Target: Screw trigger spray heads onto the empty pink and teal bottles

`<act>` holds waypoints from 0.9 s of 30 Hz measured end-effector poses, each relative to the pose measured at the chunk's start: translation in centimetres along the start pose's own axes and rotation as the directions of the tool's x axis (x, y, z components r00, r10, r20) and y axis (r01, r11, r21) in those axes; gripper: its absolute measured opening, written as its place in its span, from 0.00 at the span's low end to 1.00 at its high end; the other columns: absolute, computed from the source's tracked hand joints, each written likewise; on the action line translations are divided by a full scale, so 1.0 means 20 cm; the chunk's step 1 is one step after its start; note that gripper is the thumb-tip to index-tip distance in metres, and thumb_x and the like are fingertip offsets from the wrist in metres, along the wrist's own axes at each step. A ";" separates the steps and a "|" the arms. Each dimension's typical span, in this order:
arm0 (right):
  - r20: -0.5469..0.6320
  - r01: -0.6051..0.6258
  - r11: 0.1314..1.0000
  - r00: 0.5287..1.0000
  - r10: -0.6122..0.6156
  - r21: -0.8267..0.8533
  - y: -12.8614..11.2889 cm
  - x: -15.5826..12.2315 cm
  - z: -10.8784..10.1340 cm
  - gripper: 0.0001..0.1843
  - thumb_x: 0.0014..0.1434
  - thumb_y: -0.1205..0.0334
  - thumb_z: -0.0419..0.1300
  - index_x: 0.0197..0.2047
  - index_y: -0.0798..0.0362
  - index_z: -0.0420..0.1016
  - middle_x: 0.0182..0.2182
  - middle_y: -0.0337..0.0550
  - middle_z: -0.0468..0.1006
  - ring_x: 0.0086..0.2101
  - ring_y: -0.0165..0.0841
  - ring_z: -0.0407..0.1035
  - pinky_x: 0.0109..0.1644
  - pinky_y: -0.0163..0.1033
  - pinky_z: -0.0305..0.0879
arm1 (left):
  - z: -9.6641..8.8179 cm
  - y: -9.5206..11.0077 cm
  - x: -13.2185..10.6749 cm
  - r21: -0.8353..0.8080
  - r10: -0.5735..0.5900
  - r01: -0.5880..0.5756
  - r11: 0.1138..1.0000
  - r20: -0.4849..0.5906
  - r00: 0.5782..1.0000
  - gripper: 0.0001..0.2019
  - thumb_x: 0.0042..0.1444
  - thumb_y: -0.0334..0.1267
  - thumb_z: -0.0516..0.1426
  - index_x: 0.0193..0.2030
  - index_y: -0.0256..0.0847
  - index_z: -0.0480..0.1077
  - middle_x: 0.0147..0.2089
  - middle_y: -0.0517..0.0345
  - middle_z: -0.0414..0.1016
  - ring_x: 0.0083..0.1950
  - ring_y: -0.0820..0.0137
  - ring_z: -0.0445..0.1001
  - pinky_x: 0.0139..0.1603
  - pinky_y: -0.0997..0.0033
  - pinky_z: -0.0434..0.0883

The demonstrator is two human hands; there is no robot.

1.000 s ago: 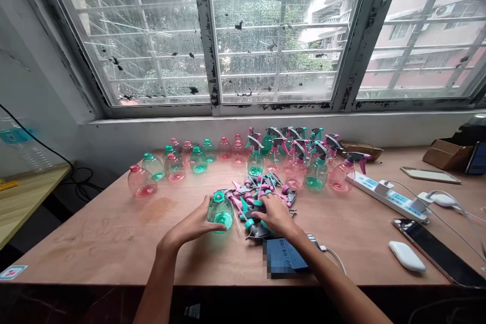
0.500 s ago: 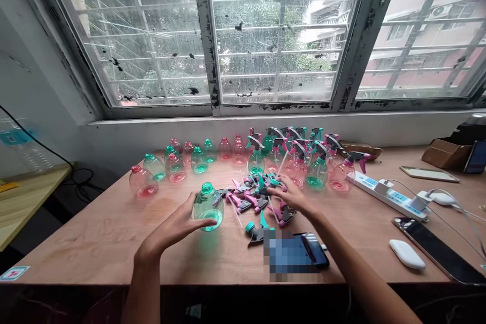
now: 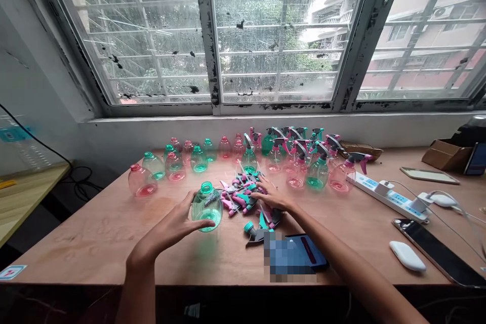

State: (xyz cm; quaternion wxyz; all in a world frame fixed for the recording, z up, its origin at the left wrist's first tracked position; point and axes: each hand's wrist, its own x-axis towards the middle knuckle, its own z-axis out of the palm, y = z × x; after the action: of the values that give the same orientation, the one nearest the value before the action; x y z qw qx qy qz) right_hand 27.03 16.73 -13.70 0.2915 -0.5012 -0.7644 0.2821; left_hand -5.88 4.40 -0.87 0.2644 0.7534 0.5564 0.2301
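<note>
My left hand (image 3: 180, 220) is closed around the side of a clear green bottle (image 3: 207, 207), which stands uncapped near the front of the table. To its right lies a pile of pink, green and grey trigger spray heads (image 3: 241, 196) with thin white tubes. My right hand (image 3: 274, 196) is over the right side of this pile, its fingers stretched out and touching the heads. Nearer to me, one green and grey spray head (image 3: 256, 230) lies apart. Just behind the pile stands a green bottle with a spray head (image 3: 249, 158).
Several open pink and green bottles (image 3: 175, 166) stand at the back left. Bottles fitted with spray heads (image 3: 317, 169) stand at the back right. A power strip (image 3: 387, 196), a white case (image 3: 407, 255) and phones (image 3: 436, 250) lie on the right. A pixelated phone (image 3: 296, 253) lies under my right forearm.
My right hand has moved left and the spray heads have shifted left, bunching closer to the green bottle. The green spray bottle behind the pile has shifted left. My left hand stays nearly still.
</note>
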 end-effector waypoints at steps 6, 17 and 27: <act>-0.093 0.061 0.990 0.994 -0.050 0.123 -0.13 -0.05 0.05 0.19 0.75 0.57 0.69 0.64 0.52 0.79 0.63 0.51 0.80 0.57 0.49 0.80 0.60 0.60 0.79 | 0.01 -0.01 0.00 -0.015 0.049 -0.050 0.999 -0.070 0.996 0.40 0.62 0.59 0.69 0.76 0.53 0.64 0.75 0.47 0.74 0.76 0.44 0.73 0.72 0.46 0.77; -0.436 0.240 0.825 0.900 0.008 0.511 -0.24 -0.71 -0.42 0.21 0.69 0.39 0.70 0.52 0.47 0.79 0.41 0.47 0.91 0.38 0.45 0.87 0.44 0.52 0.87 | 0.23 0.05 0.14 -0.043 0.347 -0.370 0.928 -0.260 0.901 0.42 0.55 0.58 0.75 0.72 0.52 0.65 0.71 0.47 0.71 0.75 0.47 0.72 0.75 0.41 0.72; -0.463 0.102 0.924 0.882 0.088 0.369 -0.33 -1.09 -0.63 0.15 0.68 0.44 0.72 0.53 0.41 0.86 0.30 0.38 0.77 0.25 0.34 0.68 0.22 0.33 0.67 | 0.24 0.14 0.07 0.077 0.488 -0.496 0.865 -0.356 0.797 0.40 0.58 0.60 0.71 0.74 0.57 0.64 0.71 0.47 0.67 0.77 0.46 0.68 0.76 0.38 0.72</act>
State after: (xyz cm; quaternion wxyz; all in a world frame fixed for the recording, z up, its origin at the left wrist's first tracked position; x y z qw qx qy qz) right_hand 39.37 -4.04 -4.09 0.5615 -0.4850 -0.6024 0.2942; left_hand -0.46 4.36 -2.53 0.0957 0.8132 0.3784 0.4318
